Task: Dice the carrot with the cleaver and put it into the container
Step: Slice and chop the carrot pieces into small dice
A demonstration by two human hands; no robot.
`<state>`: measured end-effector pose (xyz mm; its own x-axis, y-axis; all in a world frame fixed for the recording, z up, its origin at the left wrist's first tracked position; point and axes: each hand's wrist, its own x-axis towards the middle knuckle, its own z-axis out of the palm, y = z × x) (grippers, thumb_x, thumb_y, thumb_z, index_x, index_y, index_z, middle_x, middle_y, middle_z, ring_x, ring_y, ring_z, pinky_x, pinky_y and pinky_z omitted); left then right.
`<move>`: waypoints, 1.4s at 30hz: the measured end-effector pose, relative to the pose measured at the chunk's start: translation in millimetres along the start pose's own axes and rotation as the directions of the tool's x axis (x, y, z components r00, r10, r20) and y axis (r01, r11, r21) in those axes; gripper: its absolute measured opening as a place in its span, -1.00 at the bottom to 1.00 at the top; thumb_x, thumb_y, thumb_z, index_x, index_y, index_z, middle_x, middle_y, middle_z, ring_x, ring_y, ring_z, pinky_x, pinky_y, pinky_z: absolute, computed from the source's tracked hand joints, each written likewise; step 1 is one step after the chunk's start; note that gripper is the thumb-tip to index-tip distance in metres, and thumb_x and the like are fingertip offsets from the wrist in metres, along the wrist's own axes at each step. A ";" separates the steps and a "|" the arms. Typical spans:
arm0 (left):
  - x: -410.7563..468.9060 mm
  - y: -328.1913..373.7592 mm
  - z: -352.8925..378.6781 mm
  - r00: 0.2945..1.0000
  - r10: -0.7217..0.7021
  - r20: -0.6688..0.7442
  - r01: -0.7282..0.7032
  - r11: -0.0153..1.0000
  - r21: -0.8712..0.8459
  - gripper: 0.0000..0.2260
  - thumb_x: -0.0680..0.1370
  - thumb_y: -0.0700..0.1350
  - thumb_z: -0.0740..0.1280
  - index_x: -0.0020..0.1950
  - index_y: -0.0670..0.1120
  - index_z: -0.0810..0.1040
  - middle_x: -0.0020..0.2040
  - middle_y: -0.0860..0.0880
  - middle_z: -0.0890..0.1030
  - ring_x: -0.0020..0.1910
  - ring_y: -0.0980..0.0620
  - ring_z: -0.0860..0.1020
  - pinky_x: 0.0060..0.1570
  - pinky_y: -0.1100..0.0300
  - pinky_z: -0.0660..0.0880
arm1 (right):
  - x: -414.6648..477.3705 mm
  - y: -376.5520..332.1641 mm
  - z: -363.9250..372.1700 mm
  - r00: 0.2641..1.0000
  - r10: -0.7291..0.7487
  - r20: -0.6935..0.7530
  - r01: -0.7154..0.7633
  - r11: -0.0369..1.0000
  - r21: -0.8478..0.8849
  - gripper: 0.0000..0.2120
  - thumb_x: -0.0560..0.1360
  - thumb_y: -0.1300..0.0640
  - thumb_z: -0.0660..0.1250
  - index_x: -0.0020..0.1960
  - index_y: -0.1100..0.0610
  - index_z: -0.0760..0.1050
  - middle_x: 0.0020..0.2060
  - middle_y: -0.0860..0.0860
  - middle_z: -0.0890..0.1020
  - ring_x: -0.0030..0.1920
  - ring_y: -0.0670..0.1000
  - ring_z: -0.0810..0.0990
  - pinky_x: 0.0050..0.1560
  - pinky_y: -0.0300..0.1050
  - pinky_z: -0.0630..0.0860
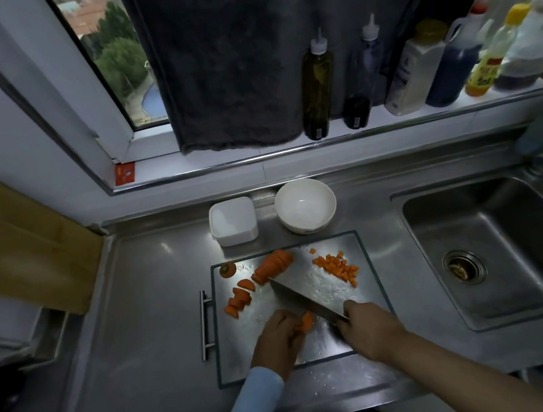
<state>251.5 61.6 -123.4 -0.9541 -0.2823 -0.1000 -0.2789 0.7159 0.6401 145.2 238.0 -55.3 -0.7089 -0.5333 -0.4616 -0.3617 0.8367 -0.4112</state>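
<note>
On a steel cutting board (355,246) my left hand (277,340) holds a few carrot slices (306,322) down with curled fingers. My right hand (369,327) grips the cleaver (303,300), whose blade lies right beside those slices. A sliced carrot chunk (272,265) lies at the board's back, with loose half slices (239,300) to the left and the stem end (227,269) in the corner. A pile of diced carrot (338,265) sits at the right. Behind the board stand a white square container (233,221) and a white bowl (305,205).
A sink (497,252) lies to the right of the board. Several bottles (316,85) line the window ledge in front of a dark cloth (228,73). A wooden board (15,239) leans at the left. The steel counter (152,308) surrounds the cutting board.
</note>
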 end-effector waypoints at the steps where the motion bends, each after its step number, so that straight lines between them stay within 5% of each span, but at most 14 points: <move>1: 0.2 -0.6 1.0 1.000 0.008 -0.008 -0.009 1.000 -0.012 -0.94 0.54 -0.06 0.38 -0.04 -0.02 0.61 -0.05 0.19 0.43 -0.10 0.18 0.47 -0.02 0.57 0.29 | 1.3 -0.6 0.7 1.000 -0.011 0.004 0.011 1.000 -0.004 -0.76 0.61 -0.14 0.14 -0.18 -0.06 0.31 -0.31 -0.10 0.42 -0.28 -0.04 0.45 -0.41 -0.25 0.20; 13: 0.9 2.3 10.2 0.987 0.155 -0.036 -0.153 0.987 0.055 -0.80 0.55 -0.01 0.29 -0.01 -0.03 0.68 0.00 0.04 0.62 -0.08 0.07 0.57 0.00 0.49 0.32 | 4.3 -1.7 0.7 0.994 -0.107 -0.006 0.106 0.993 -0.058 -0.81 0.63 -0.04 0.16 -0.13 -0.02 0.37 -0.33 -0.07 0.47 -0.30 0.00 0.46 -0.43 -0.24 0.19; 17: 0.0 5.8 10.4 0.987 0.127 -0.098 -0.125 0.992 0.027 -0.78 0.61 -0.02 0.25 0.07 -0.06 0.66 0.03 0.02 0.62 -0.04 0.04 0.56 -0.05 0.66 0.18 | -1.0 -4.7 2.6 0.982 -0.189 -0.029 0.185 0.978 -0.100 -0.83 0.64 0.05 0.16 0.07 -0.04 0.53 -0.10 0.02 0.66 -0.13 0.07 0.60 -0.24 -0.18 0.37; 22: 0.3 6.8 10.9 0.989 0.125 -0.081 -0.114 0.986 0.121 -0.81 0.56 -0.09 0.31 0.02 -0.11 0.69 0.01 -0.07 0.66 -0.06 -0.07 0.62 0.01 0.31 0.44 | -9.6 -13.5 2.1 0.960 -0.275 -0.055 0.260 0.947 -0.187 -0.76 0.63 0.09 0.13 0.21 -0.10 0.50 -0.06 0.03 0.67 -0.09 0.08 0.61 -0.19 -0.16 0.37; 29: 4.3 2.9 14.3 0.957 0.237 -0.166 -0.222 0.969 0.106 -0.93 0.36 -0.17 0.42 -0.24 -0.09 0.70 -0.22 -0.02 0.67 -0.34 0.01 0.61 -0.32 0.28 0.56 | -20.8 -12.2 4.1 0.974 -0.227 -0.007 0.220 0.948 -0.232 -0.90 0.60 0.08 0.12 0.08 -0.01 0.38 -0.13 0.08 0.64 -0.16 0.17 0.59 -0.28 -0.09 0.31; 35: 6.5 1.8 15.1 0.938 0.275 -0.212 -0.260 0.961 0.098 -0.76 0.45 -0.09 0.27 -0.28 -0.10 0.70 -0.20 -0.01 0.67 -0.32 0.03 0.61 -0.28 0.31 0.52 | -24.8 -15.1 0.6 0.979 -0.202 -0.015 0.193 0.951 -0.243 -0.89 0.63 0.02 0.07 -0.06 -0.02 0.21 -0.15 0.10 0.63 -0.18 0.19 0.58 -0.28 -0.07 0.35; 42: 7.4 -8.4 20.8 0.963 0.192 -0.187 -0.194 0.981 0.006 -0.76 0.50 -0.03 0.28 -0.23 -0.08 0.70 -0.13 -0.01 0.66 -0.23 0.04 0.60 -0.21 0.27 0.56 | -18.6 -13.4 -1.5 0.991 -0.134 0.011 0.133 0.968 -0.215 -0.90 0.61 0.11 0.15 0.07 0.04 0.42 -0.12 0.12 0.65 -0.13 0.17 0.62 -0.26 -0.09 0.41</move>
<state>244.4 66.8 -145.4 -0.9524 -0.2538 0.1689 -0.0887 0.7607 0.6430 162.4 236.9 -40.0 -0.6473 -0.6417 -0.4114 -0.5744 0.7654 -0.2902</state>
